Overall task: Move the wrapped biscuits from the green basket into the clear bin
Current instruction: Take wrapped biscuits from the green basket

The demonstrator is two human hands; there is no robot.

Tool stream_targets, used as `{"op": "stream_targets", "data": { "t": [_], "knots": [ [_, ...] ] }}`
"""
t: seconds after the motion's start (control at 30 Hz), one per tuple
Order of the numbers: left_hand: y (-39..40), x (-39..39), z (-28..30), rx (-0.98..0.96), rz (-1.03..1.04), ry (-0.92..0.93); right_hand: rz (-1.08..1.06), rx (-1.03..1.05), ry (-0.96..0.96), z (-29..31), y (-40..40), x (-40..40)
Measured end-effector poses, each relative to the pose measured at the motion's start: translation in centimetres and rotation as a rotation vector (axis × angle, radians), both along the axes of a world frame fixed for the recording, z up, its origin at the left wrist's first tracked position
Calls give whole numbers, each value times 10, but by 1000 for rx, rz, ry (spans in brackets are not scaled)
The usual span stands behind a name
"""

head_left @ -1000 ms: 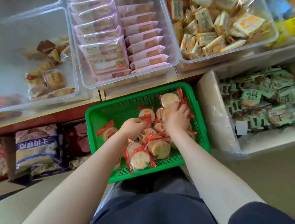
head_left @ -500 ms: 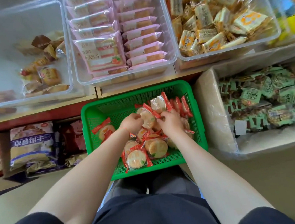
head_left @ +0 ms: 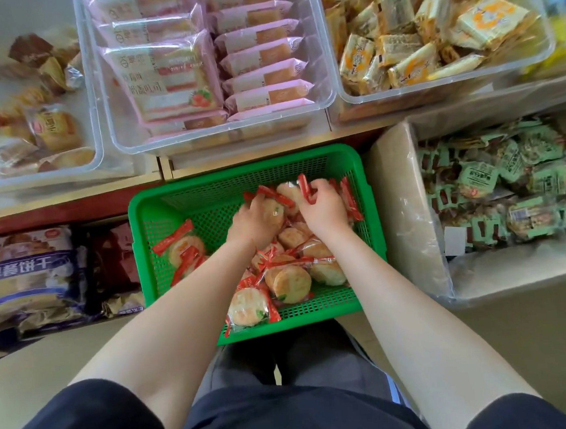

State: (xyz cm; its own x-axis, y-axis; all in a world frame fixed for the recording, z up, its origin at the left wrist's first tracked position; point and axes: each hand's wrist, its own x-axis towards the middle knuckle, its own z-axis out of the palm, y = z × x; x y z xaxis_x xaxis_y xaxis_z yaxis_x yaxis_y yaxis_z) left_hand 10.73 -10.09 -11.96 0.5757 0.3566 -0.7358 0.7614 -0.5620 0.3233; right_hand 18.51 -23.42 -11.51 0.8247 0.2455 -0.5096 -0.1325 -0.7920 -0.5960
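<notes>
Left hand [head_left: 253, 221] and right hand [head_left: 323, 207] both grip wrapped biscuits [head_left: 292, 283] at the green basket's [head_left: 148, 245] 1 o'clock corner. Fingertips are hidden among wrappers.

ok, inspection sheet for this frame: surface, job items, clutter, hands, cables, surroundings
Surface: wooden shelf edge above a beige floor.
Job's things: green basket part-full of red-wrapped biscuits; which clear bin is the target, cannot tell.
Clutter: clear bin of pink cake packs, bin of yellow packs, bin of brown pastries, box of green packs, blue biscuit bag.
Hands: left hand and right hand both grip biscuits inside the basket.
Cables: nothing seen.
Surroundings: person's dark shorts.
</notes>
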Motion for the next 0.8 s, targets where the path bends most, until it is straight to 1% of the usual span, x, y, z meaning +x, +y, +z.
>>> {"op": "stream_targets", "data": {
  "t": [0.1, 0.17, 0.27, 0.33, 0.43, 0.47, 0.5, 0.57, 0.63, 0.7, 0.8],
  "knots": [
    [1, 2, -10, -41, 0, 34, 41, 50, 73, -2, 8, -8],
    [1, 3, -11, -30, -3, 8, 64, 79, 99, -5, 14, -14],
    [6, 5, -6, -64, 113, -70, 51, 106, 118, -6, 16, -15],
    [11, 5, 7, -152, 303, -87, 23, 152, 147, 0, 14, -15],
    [27, -5, 30, -431, 741, -78, -57, 231, 152, 20, 16, -12],
    [35, -10, 36, -528, 836, -68, -96, 259, 173, 28, 18, -11],
    [43, -17, 43, -588, 885, -72, -139, 292, 204, 36, 21, -10],
    [61, -33, 53, -622, 911, -118, -229, 356, 269, 52, 27, -9],
    [75, -46, 60, -575, 878, -182, -269, 389, 323, 66, 35, -9],
    [84, -56, 68, -502, 785, -213, -258, 403, 403, 79, 48, -14],
    [93, -67, 81, -536, 696, -236, -216, 466, 595, 97, 72, -33]
  ]
}}
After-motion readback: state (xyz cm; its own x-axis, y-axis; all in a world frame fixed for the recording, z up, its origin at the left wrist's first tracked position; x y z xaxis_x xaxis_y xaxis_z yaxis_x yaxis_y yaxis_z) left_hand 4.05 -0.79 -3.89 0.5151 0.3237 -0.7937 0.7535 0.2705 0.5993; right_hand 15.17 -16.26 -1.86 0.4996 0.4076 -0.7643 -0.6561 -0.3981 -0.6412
